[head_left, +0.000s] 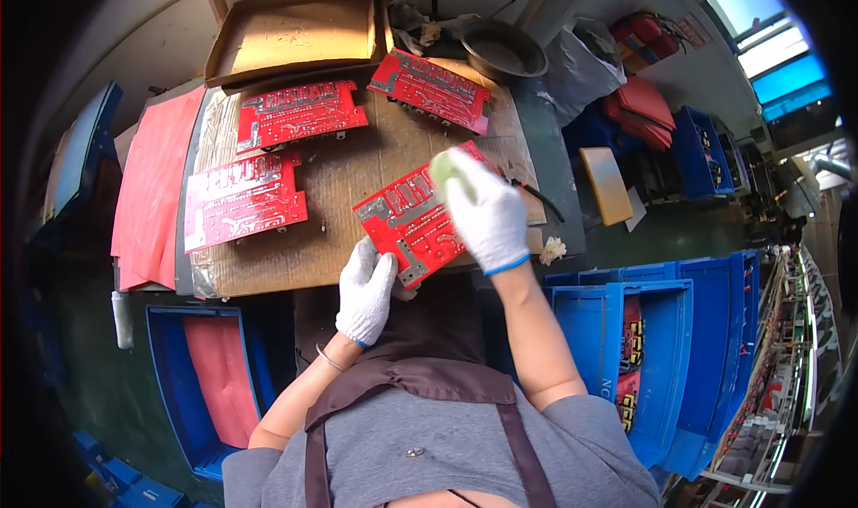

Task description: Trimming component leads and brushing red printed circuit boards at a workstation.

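One red circuit board (418, 224) lies askew over the near edge of a cardboard sheet (344, 179), its seven o'clock edge pinched by the white-gloved left hand (365, 289), while the white-gloved right hand (487, 213) grips a green pad (447, 177) over its one o'clock end. Around it, three more boards lie at nine (246, 200), ten (302, 115) and twelve o'clock (429, 90). Farther out come a shallow box (299, 30) at eleven, a dark bowl (503, 52) at one, and blue bins at four (666, 356) and eight (165, 392).
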`<state>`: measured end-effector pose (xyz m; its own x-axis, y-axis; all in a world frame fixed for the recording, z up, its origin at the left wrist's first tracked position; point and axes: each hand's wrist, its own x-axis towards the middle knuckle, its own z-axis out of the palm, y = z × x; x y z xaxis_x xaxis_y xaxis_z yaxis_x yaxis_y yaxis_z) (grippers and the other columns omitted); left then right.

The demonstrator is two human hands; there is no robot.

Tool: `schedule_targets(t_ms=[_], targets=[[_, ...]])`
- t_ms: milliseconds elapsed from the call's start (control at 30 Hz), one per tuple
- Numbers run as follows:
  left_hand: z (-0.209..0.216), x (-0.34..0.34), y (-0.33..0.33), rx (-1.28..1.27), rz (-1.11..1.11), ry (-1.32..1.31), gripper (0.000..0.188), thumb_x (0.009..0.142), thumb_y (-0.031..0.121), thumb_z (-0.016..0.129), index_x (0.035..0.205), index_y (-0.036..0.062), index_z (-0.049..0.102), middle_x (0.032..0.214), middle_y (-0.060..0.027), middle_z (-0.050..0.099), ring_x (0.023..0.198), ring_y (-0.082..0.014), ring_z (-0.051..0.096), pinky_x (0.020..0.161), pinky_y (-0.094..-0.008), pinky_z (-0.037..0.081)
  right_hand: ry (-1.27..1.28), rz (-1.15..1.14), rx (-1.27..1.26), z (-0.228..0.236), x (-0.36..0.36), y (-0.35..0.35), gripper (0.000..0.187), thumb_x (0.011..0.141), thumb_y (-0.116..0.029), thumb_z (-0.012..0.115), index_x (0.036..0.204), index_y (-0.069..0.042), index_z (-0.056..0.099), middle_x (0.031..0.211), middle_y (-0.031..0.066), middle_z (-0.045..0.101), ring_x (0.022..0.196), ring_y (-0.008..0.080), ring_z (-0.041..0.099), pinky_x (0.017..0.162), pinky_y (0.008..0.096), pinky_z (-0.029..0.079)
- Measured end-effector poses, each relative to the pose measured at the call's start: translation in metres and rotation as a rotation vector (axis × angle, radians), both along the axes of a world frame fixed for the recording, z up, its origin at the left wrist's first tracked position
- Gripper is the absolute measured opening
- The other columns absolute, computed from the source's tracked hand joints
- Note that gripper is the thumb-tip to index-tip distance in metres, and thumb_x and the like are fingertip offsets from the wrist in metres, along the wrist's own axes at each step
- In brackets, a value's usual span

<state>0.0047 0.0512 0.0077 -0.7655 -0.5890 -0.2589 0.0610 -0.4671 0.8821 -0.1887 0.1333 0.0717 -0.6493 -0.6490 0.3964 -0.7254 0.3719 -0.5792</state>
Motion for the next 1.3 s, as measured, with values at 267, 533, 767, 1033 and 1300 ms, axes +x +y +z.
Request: schedule_targets(t_ms=[267,533,767,1033,1300], targets=[[-0.022,0.001,0.002,-0.115,0.051,-0.017,0.025,0.109,0.009,0.056,0.131,-0.0017,0.057,0.113,-0.0088,0.069,0.089,-0.0151,0.070,0.070,-0.0298,0.063,-0.035,-0.248,0.034,0.007,-0.061,0.019,0.033,0.097,-0.017,0.068,0.129,-0.013,0.073,0.114,0.0180,0.076,0.102,0.0373,0.074,0.086,0.0440,0.061],[-0.030,0.009,-0.002,-0.214,0.108,-0.047,0.031,0.107,0.007,0.059,0.136,-0.0025,0.059,0.118,-0.0078,0.068,0.105,-0.0132,0.063,0.093,-0.0300,0.052,-0.003,-0.003,-0.030,0.000,0.021,-0.015,0.034,0.093,-0.022,0.071,0.127,-0.022,0.073,0.088,0.0172,0.075,0.082,0.0370,0.075,0.074,0.0474,0.061],[-0.025,0.003,0.003,-0.184,0.133,-0.025,0.032,0.107,0.009,0.056,0.137,-0.0020,0.055,0.117,-0.0103,0.069,0.092,-0.0176,0.069,0.078,-0.0321,0.058,-0.059,-0.134,-0.029,-0.004,0.000,0.027,0.036,0.095,-0.019,0.071,0.131,-0.016,0.073,0.107,0.0153,0.077,0.095,0.0336,0.076,0.083,0.0417,0.062],[-0.026,0.002,0.001,-0.189,0.091,-0.045,0.035,0.108,0.012,0.055,0.140,-0.0018,0.051,0.113,-0.0121,0.071,0.085,-0.0185,0.072,0.067,-0.0284,0.061,-0.026,-0.249,-0.091,-0.004,-0.013,0.069,0.033,0.097,-0.009,0.069,0.130,-0.007,0.072,0.117,0.0197,0.076,0.104,0.0351,0.076,0.089,0.0394,0.061],[-0.028,0.001,-0.001,-0.199,0.110,-0.016,0.036,0.109,0.014,0.056,0.140,-0.0032,0.050,0.110,-0.0154,0.072,0.074,-0.0203,0.072,0.059,-0.0303,0.062,0.064,0.131,0.013,-0.013,0.083,0.063,0.038,0.090,-0.012,0.077,0.128,-0.014,0.075,0.090,0.0137,0.075,0.073,0.0322,0.073,0.067,0.0402,0.060]])
